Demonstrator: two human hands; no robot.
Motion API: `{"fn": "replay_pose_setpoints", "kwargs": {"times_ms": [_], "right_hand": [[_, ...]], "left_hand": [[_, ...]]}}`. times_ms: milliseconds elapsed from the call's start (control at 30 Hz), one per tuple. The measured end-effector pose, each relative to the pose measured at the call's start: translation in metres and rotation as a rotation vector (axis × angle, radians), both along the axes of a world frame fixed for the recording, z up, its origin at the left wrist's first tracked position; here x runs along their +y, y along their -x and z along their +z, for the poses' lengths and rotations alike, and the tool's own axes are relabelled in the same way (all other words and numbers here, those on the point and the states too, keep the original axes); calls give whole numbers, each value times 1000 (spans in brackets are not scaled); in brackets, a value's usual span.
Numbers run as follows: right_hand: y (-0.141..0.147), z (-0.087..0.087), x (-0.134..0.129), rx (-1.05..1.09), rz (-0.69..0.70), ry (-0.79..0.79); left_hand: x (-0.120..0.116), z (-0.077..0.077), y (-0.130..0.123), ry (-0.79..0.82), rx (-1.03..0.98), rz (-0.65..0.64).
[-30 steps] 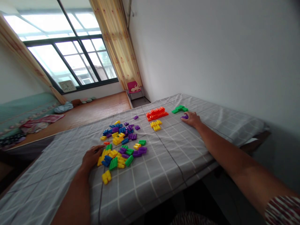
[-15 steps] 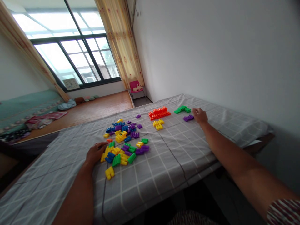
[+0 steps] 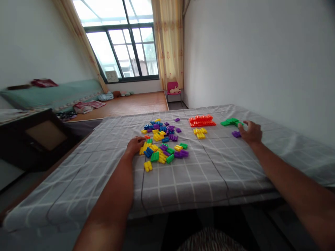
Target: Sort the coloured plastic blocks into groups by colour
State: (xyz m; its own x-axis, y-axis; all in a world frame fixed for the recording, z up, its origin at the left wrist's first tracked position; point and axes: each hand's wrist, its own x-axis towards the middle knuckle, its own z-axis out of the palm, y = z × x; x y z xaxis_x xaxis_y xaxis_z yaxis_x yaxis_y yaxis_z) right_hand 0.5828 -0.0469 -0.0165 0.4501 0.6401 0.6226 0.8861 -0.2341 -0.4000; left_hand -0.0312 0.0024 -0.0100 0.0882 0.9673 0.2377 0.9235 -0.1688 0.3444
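My left hand (image 3: 135,144) rests at the left edge of a pile of plastic building blocks, palm down. Its fingers are loosely stretched, close to a yellow block (image 3: 141,150) and a small orange block (image 3: 147,137). At the far right, my right hand (image 3: 251,132) has its thumb and fingertips at the right end of some joined green blocks (image 3: 230,121), seemingly pinching the end piece. Below the thumb lie purple blocks (image 3: 236,134), partly covered by the hand. A red-orange block structure (image 3: 201,121) and joined yellow blocks (image 3: 200,133) sit left of the green ones.
A grey checked cloth (image 3: 188,181) covers the table. Blue and purple blocks (image 3: 162,129) lie behind the nearer mixed pile. A white wall (image 3: 248,52) runs along the right. Beyond the table are a bed platform (image 3: 138,101), a pink chair (image 3: 172,87) and a dark cabinet (image 3: 34,136).
The view has swung left and levelled out. My right hand has opened from a curled shape and now meets the green blocks, whose right end reaches farther. My left hand stays by the pile.
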Motion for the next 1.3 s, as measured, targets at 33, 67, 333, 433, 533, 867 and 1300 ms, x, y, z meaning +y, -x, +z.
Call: {"fn": "replay_pose_setpoints", "kwargs": {"times_ms": [33, 67, 333, 433, 533, 867, 1300], "right_hand": [[14, 5, 4, -65, 79, -13], [30, 11, 8, -125, 184, -17], [220, 38, 33, -307, 1001, 231], [268, 35, 49, -342, 1052, 294], [294, 34, 71, -269, 944, 302], [306, 33, 104, -153, 902, 465], [285, 54, 31, -159, 1281, 534]], "left_hand": [[0, 0, 0, 2, -6, 4], [0, -1, -1, 9, -15, 7], [-1, -3, -1, 5, -67, 9], [-1, -2, -1, 10, -71, 5], [0, -3, 0, 12, -85, 3], [3, -5, 2, 7, -89, 3], [5, -6, 5, -27, -58, 4]]}}
